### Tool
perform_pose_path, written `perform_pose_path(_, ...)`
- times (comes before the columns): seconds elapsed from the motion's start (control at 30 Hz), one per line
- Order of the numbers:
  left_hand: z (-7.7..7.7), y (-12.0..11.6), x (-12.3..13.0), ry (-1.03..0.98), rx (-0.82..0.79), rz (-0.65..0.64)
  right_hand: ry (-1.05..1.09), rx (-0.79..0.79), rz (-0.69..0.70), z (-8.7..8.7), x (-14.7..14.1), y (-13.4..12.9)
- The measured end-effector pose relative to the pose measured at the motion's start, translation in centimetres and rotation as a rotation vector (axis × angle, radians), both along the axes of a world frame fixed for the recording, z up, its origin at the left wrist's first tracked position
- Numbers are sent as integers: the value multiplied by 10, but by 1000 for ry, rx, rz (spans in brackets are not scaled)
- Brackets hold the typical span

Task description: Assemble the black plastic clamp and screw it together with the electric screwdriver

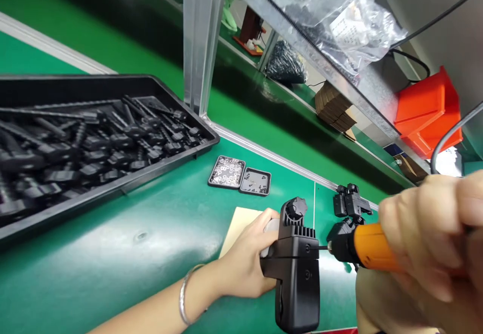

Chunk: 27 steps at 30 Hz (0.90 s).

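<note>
My left hand [247,258], with a silver bangle at the wrist, is closed around a black plastic clamp-like part [300,278] with a ridged knob at its top. In my right hand [430,228] is an orange and black electric screwdriver [372,246], held level. Its thin bit points left and meets the part at the upper screw hole; whether a screw sits there is too small to tell. A second round hole shows lower on the part. Behind my left hand lies a pale yellow block or pad [237,223], partly covered.
At left, a large black tray [158,173] holds many black screw-like rods. Two small trays, one of rings [227,172] and one of small screws [255,181], lie mid-table. Several black parts [350,203] stand behind the screwdriver. A metal shelf with an orange bin [426,107] overhangs the right.
</note>
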State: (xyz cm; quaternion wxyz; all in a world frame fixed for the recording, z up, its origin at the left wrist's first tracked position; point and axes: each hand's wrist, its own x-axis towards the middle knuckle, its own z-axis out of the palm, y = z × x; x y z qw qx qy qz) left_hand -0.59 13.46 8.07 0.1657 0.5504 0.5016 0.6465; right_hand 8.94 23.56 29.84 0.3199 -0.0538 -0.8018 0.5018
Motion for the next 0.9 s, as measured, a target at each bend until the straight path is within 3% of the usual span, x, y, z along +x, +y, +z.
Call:
perform_pose_path(0.1, -2, -1, 1, 21, -48, 17, 187, -39, 43, 9, -12, -7)
perform_pose_path(0.23, -11, 1, 0, -8, -84, 4, 483, -72, -122, 2, -52, 22)
perform_pose_path(0.3, -16, 2, 0, -4, -97, 5, 459, -74, -194, -14, -76, 51)
perform_pose_path(0.43, -20, 2, -3, 47, -102, 24, 109, -122, -256, -66, -101, 105)
perform_pose_path(0.5, -21, 2, -5, 71, -74, 11, 13, -122, -239, -92, -91, 116)
perform_pose_path(0.6, -29, 2, -11, 66, 16, -31, -95, -91, -205, -122, -46, 111)
perform_pose_path(0.77, -45, 4, -14, -59, 72, -85, -292, -19, 1, -148, 44, 60)
perform_pose_path(0.9, -46, 5, -12, -110, 49, 7, -299, -39, -10, -173, 55, 15)
